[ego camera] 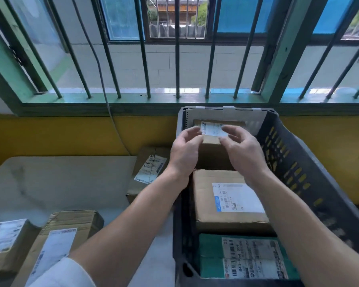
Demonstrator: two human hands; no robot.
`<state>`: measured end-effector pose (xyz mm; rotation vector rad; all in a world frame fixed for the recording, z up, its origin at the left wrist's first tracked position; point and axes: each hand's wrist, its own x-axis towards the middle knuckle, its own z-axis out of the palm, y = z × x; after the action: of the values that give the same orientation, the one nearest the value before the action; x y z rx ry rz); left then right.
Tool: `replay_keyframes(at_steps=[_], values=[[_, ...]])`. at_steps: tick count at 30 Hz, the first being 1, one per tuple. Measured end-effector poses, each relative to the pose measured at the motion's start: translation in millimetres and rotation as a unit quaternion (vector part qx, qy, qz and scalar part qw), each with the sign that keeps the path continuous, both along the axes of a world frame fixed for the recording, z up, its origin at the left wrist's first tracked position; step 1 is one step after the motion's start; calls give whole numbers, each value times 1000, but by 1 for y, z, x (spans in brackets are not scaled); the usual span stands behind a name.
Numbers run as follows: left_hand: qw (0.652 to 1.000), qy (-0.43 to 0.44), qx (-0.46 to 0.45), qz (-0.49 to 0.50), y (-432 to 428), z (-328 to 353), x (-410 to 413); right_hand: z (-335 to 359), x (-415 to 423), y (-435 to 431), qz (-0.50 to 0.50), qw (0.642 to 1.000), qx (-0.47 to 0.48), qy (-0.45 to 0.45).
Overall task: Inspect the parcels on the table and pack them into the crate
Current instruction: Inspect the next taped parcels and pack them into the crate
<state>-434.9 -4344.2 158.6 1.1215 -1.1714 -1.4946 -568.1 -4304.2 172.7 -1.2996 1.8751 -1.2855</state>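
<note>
A small cardboard parcel (211,140) with a white label (212,129) sits at the far end of the dark slotted crate (288,162). The left hand (184,150) and right hand (240,146) flank its top, each grip half-curled with fingertips at the label's edges; I cannot tell whether they pinch it or only touch. Nearer in the crate lie a larger brown box (203,195) and a green parcel (209,251), while three more labelled parcels (147,170) rest on the pale counter (60,183) to the left, below a barred window (177,59).
</note>
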Motion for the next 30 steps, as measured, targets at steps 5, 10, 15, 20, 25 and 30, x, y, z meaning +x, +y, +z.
replay_keyframes(at_steps=[5, 10, 15, 20, 25, 30], values=[[999, 27, -23, -23, 14, 12, 60, 6, 75, -3, 55, 991, -22, -122], [1000, 19, -16, 11, 18, 4, 127, 2, 142, 0, 100, 985, -11, -141], [998, 27, 9, 60, 27, -21, 191, -5, 204, 7, 160, 982, 26, -95], [994, -46, 31, 94, 34, -58, 256, -32, 258, 10, 198, 973, 90, -74], [980, -138, 79, 119, 45, -101, 309, -86, 299, 13, 214, 955, 191, -80], [947, -264, 100, 153, 57, -143, 350, -125, 326, 21, 198, 942, 257, -85]])
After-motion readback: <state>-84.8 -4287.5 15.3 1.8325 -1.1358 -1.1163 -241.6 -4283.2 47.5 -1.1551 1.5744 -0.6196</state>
